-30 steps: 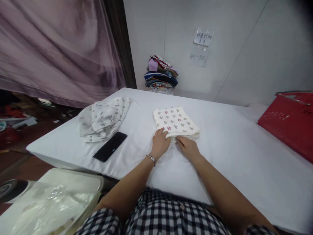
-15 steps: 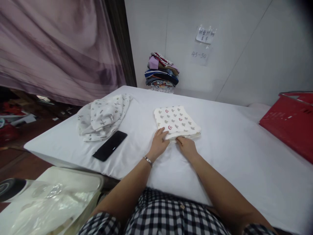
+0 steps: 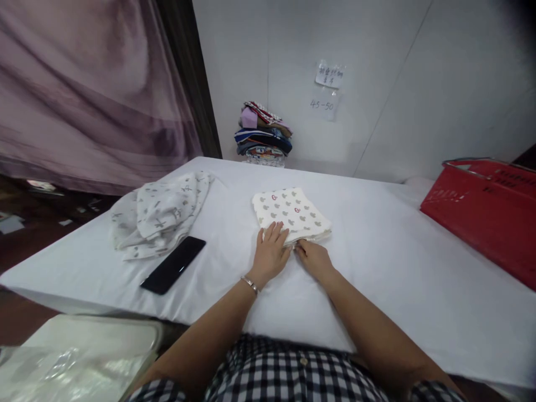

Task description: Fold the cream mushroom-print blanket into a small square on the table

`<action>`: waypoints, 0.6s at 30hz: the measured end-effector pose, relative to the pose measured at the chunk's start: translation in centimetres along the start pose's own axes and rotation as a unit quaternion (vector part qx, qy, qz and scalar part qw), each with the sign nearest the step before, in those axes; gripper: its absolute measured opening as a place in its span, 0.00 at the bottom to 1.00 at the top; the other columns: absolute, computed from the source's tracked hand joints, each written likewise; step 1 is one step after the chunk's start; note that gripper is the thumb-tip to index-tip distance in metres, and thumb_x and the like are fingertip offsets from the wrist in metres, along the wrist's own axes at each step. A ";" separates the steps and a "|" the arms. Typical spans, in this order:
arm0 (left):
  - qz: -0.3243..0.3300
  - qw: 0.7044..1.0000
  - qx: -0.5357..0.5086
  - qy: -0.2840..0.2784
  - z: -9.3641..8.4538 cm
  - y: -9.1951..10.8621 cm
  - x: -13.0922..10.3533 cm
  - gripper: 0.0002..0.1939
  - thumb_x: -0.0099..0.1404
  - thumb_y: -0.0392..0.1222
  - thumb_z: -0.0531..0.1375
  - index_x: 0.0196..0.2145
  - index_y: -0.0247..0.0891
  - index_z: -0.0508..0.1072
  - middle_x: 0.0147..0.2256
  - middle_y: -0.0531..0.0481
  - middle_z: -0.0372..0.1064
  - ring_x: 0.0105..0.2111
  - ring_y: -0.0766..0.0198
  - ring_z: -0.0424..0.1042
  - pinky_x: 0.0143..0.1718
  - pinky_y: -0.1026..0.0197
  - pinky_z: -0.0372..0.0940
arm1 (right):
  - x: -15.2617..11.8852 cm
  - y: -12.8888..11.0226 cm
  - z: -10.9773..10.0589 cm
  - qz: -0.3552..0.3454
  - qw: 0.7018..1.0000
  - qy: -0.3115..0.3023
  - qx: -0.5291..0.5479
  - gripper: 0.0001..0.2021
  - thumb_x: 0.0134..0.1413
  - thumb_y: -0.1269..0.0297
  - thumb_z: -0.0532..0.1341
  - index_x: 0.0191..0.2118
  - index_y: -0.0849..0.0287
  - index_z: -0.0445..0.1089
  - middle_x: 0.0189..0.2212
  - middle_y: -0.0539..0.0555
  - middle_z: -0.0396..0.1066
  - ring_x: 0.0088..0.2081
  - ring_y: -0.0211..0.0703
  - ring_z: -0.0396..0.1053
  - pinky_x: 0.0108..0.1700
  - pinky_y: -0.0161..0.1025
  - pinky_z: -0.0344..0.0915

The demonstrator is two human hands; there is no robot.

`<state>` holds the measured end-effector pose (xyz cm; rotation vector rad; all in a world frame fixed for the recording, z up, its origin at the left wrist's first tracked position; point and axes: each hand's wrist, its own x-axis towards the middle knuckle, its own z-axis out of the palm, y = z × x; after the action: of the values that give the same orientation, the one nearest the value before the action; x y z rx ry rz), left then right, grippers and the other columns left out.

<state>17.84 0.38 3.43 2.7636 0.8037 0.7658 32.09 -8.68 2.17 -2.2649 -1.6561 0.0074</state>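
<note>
A folded white cloth [image 3: 290, 211] with grey and red mouse-head prints lies on the white-covered table [image 3: 377, 251] in front of me. My left hand [image 3: 270, 251] rests flat on its near left corner, fingers stretched out over the top. At the near edge, my right hand [image 3: 314, 258] has its fingers closed on the layers of the cloth; the fingertips are partly hidden. Left of my hands lies a black phone [image 3: 173, 265], and beyond it a crumpled white cloth [image 3: 161, 212] with grey prints.
A stack of folded clothes [image 3: 263, 137] stands by the wall past the table's far edge. A red basket [image 3: 481, 206] sits at the right. Clear plastic bags [image 3: 67, 368] lie on a white chair or stool at lower left. A purple curtain [image 3: 92, 89] hangs at the left.
My left hand has moved further onto the folded cloth, with its fingers more spread. My right hand stays at the near edge. The whole view has shifted slightly to the right.
</note>
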 end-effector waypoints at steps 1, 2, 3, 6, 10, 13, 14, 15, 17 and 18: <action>0.010 1.000 0.004 -0.010 0.1 0.0 0.1 0.21 0.64 0.42 0.51 0.55 0.44 0.63 0.60 0.47 0.52 0.62 0.55 0.45 0.61 0.45 0.40 | 0.0 0.2 -0.1 0.017 1.000 0.000 -0.011 0.10 0.61 0.62 0.49 0.38 0.55 0.66 0.33 0.52 0.74 0.34 0.41 0.70 0.31 0.34 0.56; 0.013 1.000 0.010 -0.022 0.3 0.0 0.1 0.21 0.64 0.40 0.50 0.55 0.45 0.63 0.60 0.47 0.53 0.62 0.56 0.46 0.61 0.44 0.40 | 0.0 0.4 -0.1 0.031 0.999 -0.001 -0.021 0.10 0.61 0.63 0.48 0.37 0.55 0.67 0.32 0.52 0.74 0.33 0.42 0.70 0.30 0.34 0.56; 0.011 0.999 0.017 -0.033 0.5 -0.1 0.1 0.21 0.63 0.38 0.50 0.55 0.45 0.63 0.60 0.48 0.54 0.62 0.56 0.46 0.61 0.44 0.40 | 0.0 0.6 -0.2 0.042 0.999 -0.001 -0.030 0.11 0.61 0.63 0.48 0.36 0.55 0.67 0.32 0.53 0.74 0.32 0.42 0.70 0.30 0.34 0.55; 0.002 0.998 0.032 -0.054 0.9 -0.4 0.0 0.22 0.63 0.36 0.49 0.55 0.45 0.62 0.59 0.48 0.54 0.62 0.57 0.47 0.61 0.44 0.41 | -0.1 1.2 -0.6 0.063 0.997 -0.001 -0.041 0.11 0.59 0.64 0.49 0.36 0.55 0.68 0.30 0.53 0.74 0.31 0.43 0.70 0.29 0.35 0.56; -0.002 0.998 0.024 -0.052 1.0 -0.5 0.0 0.22 0.63 0.35 0.48 0.55 0.46 0.63 0.60 0.49 0.54 0.61 0.56 0.47 0.60 0.44 0.42 | -0.6 2.6 -1.2 0.038 0.997 -0.004 0.060 0.13 0.56 0.67 0.50 0.40 0.53 0.71 0.31 0.51 0.75 0.31 0.42 0.70 0.31 0.34 0.60; -0.001 0.999 0.015 -0.046 0.9 -0.5 0.0 0.22 0.63 0.34 0.48 0.54 0.46 0.63 0.59 0.49 0.55 0.61 0.56 0.48 0.60 0.43 0.42 | -0.7 4.4 -1.4 0.055 0.982 0.014 0.181 0.16 0.52 0.68 0.51 0.42 0.50 0.72 0.35 0.48 0.75 0.32 0.40 0.70 0.34 0.34 0.63; -0.001 0.999 0.013 -0.044 0.9 -0.4 0.0 0.22 0.63 0.34 0.48 0.54 0.45 0.63 0.59 0.49 0.55 0.61 0.55 0.48 0.60 0.43 0.42 | -0.7 5.1 -1.4 0.081 0.976 0.027 0.201 0.16 0.51 0.68 0.52 0.42 0.51 0.73 0.35 0.48 0.75 0.31 0.40 0.70 0.34 0.35 0.64; 0.000 0.999 0.012 -0.041 0.9 -0.4 -0.1 0.21 0.63 0.35 0.49 0.54 0.45 0.64 0.59 0.49 0.56 0.61 0.55 0.48 0.60 0.42 0.42 | -0.5 5.8 -1.4 0.112 0.970 0.042 0.213 0.16 0.50 0.67 0.52 0.41 0.52 0.74 0.34 0.48 0.76 0.30 0.40 0.70 0.33 0.35 0.64; 0.000 0.999 0.015 -0.037 0.9 -0.2 0.0 0.20 0.64 0.38 0.49 0.53 0.45 0.64 0.59 0.48 0.56 0.61 0.54 0.48 0.60 0.42 0.41 | -0.2 6.9 -1.5 0.170 0.954 0.064 0.238 0.15 0.49 0.65 0.52 0.39 0.54 0.75 0.28 0.49 0.75 0.26 0.40 0.69 0.30 0.35 0.64; 0.000 0.999 0.018 -0.036 0.9 -0.2 0.0 0.19 0.64 0.41 0.50 0.53 0.44 0.65 0.59 0.47 0.56 0.61 0.53 0.49 0.60 0.41 0.41 | -0.1 7.3 -1.6 0.195 0.943 0.071 0.261 0.15 0.48 0.64 0.52 0.38 0.56 0.75 0.24 0.49 0.73 0.24 0.39 0.67 0.28 0.35 0.63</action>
<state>18.21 0.51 2.66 2.8044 0.8105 0.6540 39.13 -11.11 1.67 -2.0701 -0.9601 0.3280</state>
